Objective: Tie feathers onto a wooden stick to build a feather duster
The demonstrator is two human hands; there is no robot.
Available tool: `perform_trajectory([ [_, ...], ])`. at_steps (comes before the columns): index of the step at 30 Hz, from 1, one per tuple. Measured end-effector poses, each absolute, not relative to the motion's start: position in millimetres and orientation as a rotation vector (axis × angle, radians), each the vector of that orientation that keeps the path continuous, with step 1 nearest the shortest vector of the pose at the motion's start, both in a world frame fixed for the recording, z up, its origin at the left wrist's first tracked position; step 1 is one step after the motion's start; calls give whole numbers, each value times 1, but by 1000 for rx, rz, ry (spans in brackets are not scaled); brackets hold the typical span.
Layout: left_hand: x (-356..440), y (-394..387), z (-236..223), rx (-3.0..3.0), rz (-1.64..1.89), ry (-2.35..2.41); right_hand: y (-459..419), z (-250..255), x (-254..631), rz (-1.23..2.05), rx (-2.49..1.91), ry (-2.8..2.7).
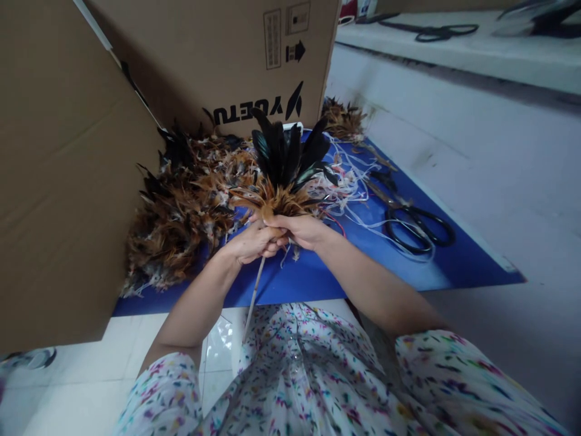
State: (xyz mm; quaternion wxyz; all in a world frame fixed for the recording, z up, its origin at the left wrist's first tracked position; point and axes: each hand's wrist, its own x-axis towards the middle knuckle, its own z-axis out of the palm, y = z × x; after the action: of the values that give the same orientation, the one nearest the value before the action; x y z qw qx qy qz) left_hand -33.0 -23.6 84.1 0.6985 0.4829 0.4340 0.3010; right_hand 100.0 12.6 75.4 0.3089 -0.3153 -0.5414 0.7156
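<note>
My left hand is closed round the base of a feather duster, whose thin pale stick slants down toward my lap. Its head has long black feathers on top and a collar of brown ones below. From the right, my right hand grips the same base, thumb laid over it and touching the left fingers. What lies between the fingers is hidden. Left of the hands spreads a heap of loose brown and black feathers. White string lies tangled on the right.
A blue table surface lies under everything. Black-handled scissors rest at its right side. Cardboard boxes wall off the left and back. More feathers sit at the far corner. Another pair of scissors lies on a ledge.
</note>
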Motion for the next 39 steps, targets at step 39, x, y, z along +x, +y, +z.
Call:
perform_trajectory([
  [39,-28,-35,81,1147,539,958,39,88,125,1606,-728,-1160],
])
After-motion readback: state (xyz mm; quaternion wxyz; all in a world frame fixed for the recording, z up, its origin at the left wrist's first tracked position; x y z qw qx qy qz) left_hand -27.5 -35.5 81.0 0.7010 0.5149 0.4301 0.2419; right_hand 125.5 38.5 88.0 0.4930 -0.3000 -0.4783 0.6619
